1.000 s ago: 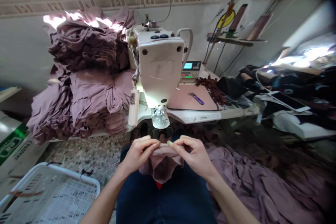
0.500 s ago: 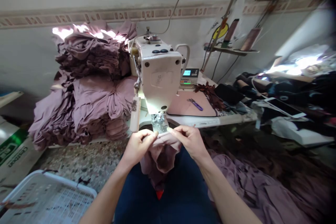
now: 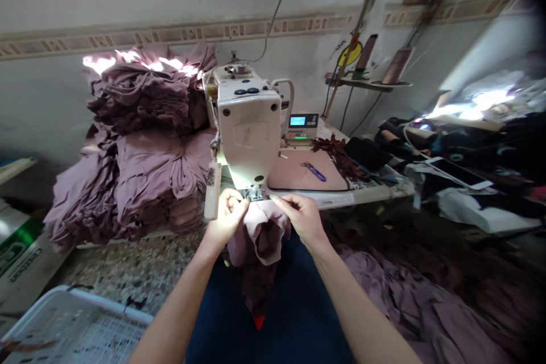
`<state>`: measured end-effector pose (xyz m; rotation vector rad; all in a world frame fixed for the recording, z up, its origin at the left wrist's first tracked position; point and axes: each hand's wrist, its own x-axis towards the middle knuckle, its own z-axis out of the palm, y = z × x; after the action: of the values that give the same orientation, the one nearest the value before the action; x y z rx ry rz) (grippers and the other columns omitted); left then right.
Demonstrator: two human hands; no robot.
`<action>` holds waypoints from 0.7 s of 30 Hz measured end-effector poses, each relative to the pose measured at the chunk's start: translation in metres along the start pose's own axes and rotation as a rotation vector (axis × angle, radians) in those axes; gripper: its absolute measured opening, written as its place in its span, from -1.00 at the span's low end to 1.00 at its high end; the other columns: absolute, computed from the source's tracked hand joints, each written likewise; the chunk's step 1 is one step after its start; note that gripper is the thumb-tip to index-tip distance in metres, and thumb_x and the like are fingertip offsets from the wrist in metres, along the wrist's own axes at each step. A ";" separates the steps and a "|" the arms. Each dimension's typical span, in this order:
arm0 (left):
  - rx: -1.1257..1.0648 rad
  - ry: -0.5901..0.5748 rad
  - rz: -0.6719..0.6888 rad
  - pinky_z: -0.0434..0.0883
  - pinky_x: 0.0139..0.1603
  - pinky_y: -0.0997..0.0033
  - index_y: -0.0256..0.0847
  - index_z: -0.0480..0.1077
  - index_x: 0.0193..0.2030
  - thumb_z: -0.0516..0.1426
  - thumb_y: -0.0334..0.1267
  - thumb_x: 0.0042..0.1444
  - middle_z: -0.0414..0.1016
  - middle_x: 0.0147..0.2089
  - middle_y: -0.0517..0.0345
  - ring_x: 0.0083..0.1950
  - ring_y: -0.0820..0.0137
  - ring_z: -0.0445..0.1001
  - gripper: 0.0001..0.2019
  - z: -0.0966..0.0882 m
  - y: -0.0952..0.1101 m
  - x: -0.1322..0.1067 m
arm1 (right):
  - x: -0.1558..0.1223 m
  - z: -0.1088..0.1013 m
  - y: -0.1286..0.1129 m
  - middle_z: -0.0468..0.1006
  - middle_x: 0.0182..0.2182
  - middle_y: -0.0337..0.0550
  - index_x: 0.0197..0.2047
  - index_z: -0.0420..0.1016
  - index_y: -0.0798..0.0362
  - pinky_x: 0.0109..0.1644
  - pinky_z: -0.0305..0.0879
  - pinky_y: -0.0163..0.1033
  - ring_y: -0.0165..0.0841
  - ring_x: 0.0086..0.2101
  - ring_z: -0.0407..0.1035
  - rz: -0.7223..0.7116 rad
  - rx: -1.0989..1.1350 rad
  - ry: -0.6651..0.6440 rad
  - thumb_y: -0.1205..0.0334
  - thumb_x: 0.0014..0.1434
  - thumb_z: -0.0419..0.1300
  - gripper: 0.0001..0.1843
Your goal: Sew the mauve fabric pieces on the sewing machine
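A mauve knit fabric piece (image 3: pixel 259 236) is hanging in soft folds, its upper edge pinched between the left hand (image 3: pixel 226 219) and right hand (image 3: pixel 301 219), just below the presser foot (image 3: pixel 255 194).

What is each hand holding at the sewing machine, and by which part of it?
The left hand and right hand both pinch one mauve knit fabric piece by its top edge, one on each side, just before the presser foot.
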<state>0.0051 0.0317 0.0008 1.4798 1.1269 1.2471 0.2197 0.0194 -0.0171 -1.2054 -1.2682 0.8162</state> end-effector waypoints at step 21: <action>0.313 0.107 -0.024 0.26 -0.32 0.45 -0.25 0.50 -0.42 0.35 0.08 0.20 0.42 -0.44 0.20 -0.37 0.39 0.34 -0.59 -0.052 -0.011 -0.015 | -0.078 0.019 0.041 0.56 -0.46 -0.15 -0.41 0.66 0.07 -0.39 0.28 -0.24 -0.37 -0.50 0.30 0.140 0.155 0.135 -0.27 0.35 0.30 -0.42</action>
<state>-0.0488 0.0226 -0.0064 1.6359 1.4595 1.1836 0.1945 -0.0414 -0.0790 -1.2126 -1.0011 0.9019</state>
